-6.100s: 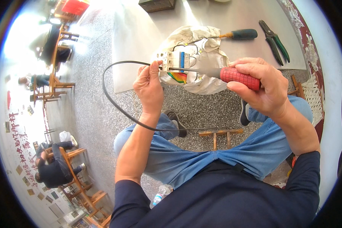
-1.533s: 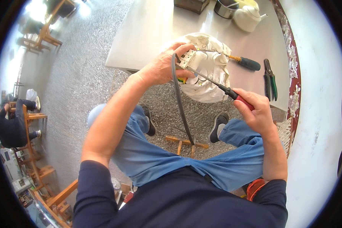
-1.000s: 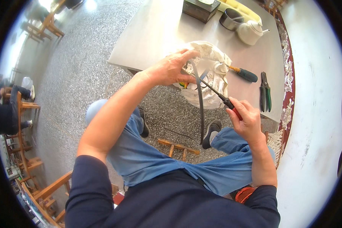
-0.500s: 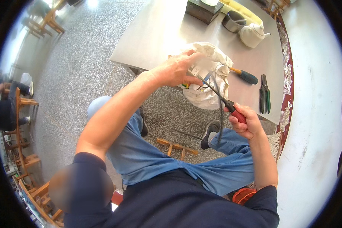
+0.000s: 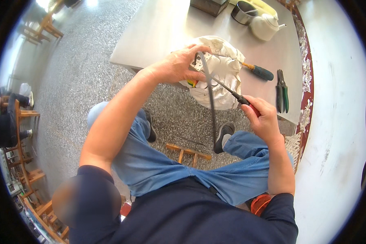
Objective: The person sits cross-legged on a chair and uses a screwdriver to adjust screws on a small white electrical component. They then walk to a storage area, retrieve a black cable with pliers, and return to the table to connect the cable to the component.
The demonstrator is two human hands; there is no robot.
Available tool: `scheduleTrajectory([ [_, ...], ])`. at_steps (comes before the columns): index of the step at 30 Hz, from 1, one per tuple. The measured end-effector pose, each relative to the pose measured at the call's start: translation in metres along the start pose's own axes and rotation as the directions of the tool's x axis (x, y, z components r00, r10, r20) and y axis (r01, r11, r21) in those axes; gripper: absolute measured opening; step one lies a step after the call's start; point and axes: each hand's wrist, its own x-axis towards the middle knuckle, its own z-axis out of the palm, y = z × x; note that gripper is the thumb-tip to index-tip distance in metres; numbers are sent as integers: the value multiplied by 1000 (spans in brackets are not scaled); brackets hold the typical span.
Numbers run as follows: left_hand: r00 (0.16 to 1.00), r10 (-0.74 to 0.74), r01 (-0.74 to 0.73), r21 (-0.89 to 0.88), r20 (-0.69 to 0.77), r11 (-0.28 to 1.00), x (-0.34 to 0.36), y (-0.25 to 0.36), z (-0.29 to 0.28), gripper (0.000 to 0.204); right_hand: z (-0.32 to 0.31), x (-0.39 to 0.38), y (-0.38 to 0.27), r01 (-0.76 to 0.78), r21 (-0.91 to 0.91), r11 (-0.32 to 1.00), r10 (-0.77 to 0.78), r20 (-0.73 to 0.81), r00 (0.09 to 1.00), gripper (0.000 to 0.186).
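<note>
My left hand [image 5: 181, 64] is closed around a small pale part with holes in its face [image 5: 197, 66], with coloured wires [image 5: 191, 82] showing below it. What the part is cannot be made out. In my right hand [image 5: 264, 116] is a screwdriver [image 5: 240, 98] with a red and black handle, its thin shaft slanting up and left to that part. Where its tip rests is hard to see. A dark grey cable [image 5: 212, 106] loops over the part and hangs down past the shaft. Under both lies a crumpled white cloth [image 5: 221, 95] at the table's near edge.
On the pale table [image 5: 150, 34], another screwdriver [image 5: 262, 73] lies right of the cloth, beside green-handled pliers [image 5: 282, 92]. A white kettle [image 5: 266, 27], a metal pot [image 5: 244, 13] and a dark box [image 5: 209, 5] stand farther back. A wooden frame [image 5: 189, 153] lies between my feet.
The cable has swung left and now crosses in front of the part. My right hand has shifted slightly up on the screwdriver; the view has moved a little.
</note>
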Motion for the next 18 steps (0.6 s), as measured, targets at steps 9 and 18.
scheduleTrajectory([
  [9, 998, -50, 51, -42, 26, 998, -3, 4, -5, 82, -5, 3, -8, -64, -4, 998, 64, 12, 998, 27],
  [18, 990, -120, 130, -169, 67, 977, -4, 7, -10, 77, -11, 9, -29, 191, -341, 921, -216, -37, 976, 35],
])
